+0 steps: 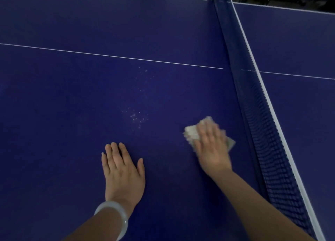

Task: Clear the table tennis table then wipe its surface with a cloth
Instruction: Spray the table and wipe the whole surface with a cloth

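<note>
Both hands lay flat: the right hand (212, 148), blurred, pressed straight fingers on the pale cloth (192, 132) near the net (268, 132); the left hand (123, 170) rested open on the table (54, 96), holding nothing. Clearing looked finished; white specks (136, 115) at eleven o'clock of the cloth awaited wiping. No readable writing showed.

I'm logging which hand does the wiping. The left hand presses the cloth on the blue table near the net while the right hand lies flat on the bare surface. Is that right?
The hands are swapped. In the head view the right hand presses the cloth on the blue table near the net, while the left hand lies flat on the bare surface.
</note>
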`<state>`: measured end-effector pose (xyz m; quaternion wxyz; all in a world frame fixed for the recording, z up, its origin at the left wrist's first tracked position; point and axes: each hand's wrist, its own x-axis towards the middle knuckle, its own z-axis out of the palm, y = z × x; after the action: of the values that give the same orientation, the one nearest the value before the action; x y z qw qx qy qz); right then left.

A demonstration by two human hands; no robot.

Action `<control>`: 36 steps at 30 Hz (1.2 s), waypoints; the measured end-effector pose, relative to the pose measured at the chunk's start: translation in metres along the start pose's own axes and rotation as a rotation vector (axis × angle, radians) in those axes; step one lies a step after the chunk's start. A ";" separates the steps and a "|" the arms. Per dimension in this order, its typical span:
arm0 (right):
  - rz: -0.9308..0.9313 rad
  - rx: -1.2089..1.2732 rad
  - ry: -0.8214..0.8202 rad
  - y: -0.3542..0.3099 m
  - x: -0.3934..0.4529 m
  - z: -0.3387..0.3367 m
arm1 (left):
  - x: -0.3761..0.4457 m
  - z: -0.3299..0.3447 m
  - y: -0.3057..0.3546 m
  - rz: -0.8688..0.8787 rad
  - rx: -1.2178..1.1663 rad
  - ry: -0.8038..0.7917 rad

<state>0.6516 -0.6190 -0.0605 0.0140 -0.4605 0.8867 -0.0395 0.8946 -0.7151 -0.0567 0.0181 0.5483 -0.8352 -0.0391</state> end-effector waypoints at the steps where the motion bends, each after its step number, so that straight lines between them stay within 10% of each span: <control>1: 0.118 0.005 0.041 0.015 -0.001 0.001 | 0.000 0.000 0.000 0.002 -0.003 -0.002; 5: 0.421 0.087 0.025 0.017 0.003 0.002 | 0.000 0.001 -0.001 0.003 -0.025 -0.007; 12: -0.065 -0.018 -0.009 -0.016 -0.014 0.007 | -0.003 -0.007 -0.005 0.081 -0.343 0.051; 18: 0.029 0.009 -0.005 -0.004 0.004 0.006 | 0.018 -0.001 0.054 0.467 -0.229 0.039; 36: 0.431 0.100 -0.050 0.038 0.159 -0.010 | 0.085 0.000 0.077 0.503 -0.130 -0.060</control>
<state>0.5287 -0.7269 -0.0519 0.0670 -0.2600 0.9609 -0.0681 0.7900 -0.7625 -0.0515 0.0376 0.3195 -0.9412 -0.1033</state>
